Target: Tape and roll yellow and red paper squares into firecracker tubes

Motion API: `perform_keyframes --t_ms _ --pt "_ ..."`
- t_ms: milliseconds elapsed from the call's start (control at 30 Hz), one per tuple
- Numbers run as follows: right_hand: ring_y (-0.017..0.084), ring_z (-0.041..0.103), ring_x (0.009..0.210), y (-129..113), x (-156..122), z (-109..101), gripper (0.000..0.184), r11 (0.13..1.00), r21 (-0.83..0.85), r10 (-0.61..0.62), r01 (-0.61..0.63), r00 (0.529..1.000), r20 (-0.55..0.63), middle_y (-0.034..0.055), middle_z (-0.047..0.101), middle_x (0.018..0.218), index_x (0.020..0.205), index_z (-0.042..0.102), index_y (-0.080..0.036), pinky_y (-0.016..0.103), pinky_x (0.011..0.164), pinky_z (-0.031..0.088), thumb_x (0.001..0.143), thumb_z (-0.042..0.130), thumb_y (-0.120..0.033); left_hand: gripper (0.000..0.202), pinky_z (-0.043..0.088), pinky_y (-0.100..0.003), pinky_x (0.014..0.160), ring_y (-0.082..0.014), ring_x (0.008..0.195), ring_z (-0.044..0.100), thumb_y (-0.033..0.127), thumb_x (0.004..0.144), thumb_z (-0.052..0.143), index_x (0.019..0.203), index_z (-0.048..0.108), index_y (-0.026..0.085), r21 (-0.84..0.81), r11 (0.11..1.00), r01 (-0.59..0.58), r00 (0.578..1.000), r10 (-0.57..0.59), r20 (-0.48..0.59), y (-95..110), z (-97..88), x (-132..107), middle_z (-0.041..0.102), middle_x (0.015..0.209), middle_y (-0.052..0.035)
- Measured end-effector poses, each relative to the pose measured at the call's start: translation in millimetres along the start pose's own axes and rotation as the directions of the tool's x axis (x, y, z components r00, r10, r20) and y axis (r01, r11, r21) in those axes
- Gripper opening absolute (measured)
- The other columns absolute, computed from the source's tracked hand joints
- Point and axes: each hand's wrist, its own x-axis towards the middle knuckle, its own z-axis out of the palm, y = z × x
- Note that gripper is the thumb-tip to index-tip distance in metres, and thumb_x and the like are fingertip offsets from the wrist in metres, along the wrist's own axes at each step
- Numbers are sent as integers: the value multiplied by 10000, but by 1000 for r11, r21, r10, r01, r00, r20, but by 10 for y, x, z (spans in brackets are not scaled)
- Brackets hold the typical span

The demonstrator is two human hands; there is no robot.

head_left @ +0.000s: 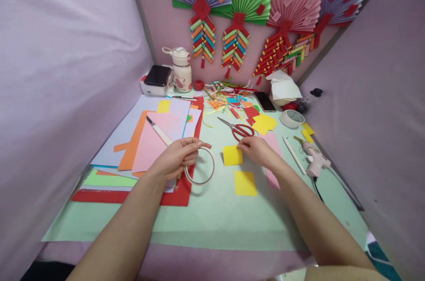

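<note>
My left hand [179, 155] is closed around a thin ring-shaped tape roll [199, 167], which rests on the pale green table [212, 210] beside a stack of coloured paper sheets [149, 139]. My right hand [257, 148] pinches the upper right corner of a small yellow paper square [232, 155] lying flat. A second yellow square [245, 182] lies just below it. A pink sheet [274, 144] sits partly under my right hand and wrist.
Red-handled scissors [237, 128] lie just beyond my right hand. A glue gun [315, 161], a white glue stick [294, 155] and a tape roll [291, 118] are at the right. A craft knife [158, 130] rests on the paper stack. Scraps, a phone, a bottle and paper fans fill the back.
</note>
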Motion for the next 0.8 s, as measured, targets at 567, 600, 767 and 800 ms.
perform_keyframes --t_ms 567,600,767,800 --pt "230 72 1424 -78 -353 483 717 933 -184 -273 310 941 200 72 111 1551 1490 110 -203 462 1134 157 904 333 -551 250 120 -204 407 6 434 225 349 770 667 840 636 112 117 993 -5 1000 7 -16 -111 -30 54 599 818 -34" --pt "234 75 1423 -89 -360 481 717 935 -178 -271 307 941 201 75 109 1550 1488 125 -197 461 1133 161 903 335 -554 262 124 -205 409 2 437 234 361 766 669 842 640 111 141 990 -2 1000 5 -19 -121 -27 58 588 789 -27" --pt "238 285 1361 -123 -358 440 532 936 -193 -289 294 956 55 92 306 1496 1419 340 -179 425 1085 285 934 372 -395 319 125 -207 419 -25 449 215 406 772 646 889 660 110 251 967 33 999 -34 0 -145 -9 57 398 582 54" --pt "239 329 1334 -113 -354 448 485 935 -205 -292 288 956 13 97 355 1470 1394 383 -174 425 1072 302 936 377 -337 323 126 -208 421 -29 451 213 413 772 643 892 660 113 272 962 36 999 -39 6 -150 -5 56 371 571 61"
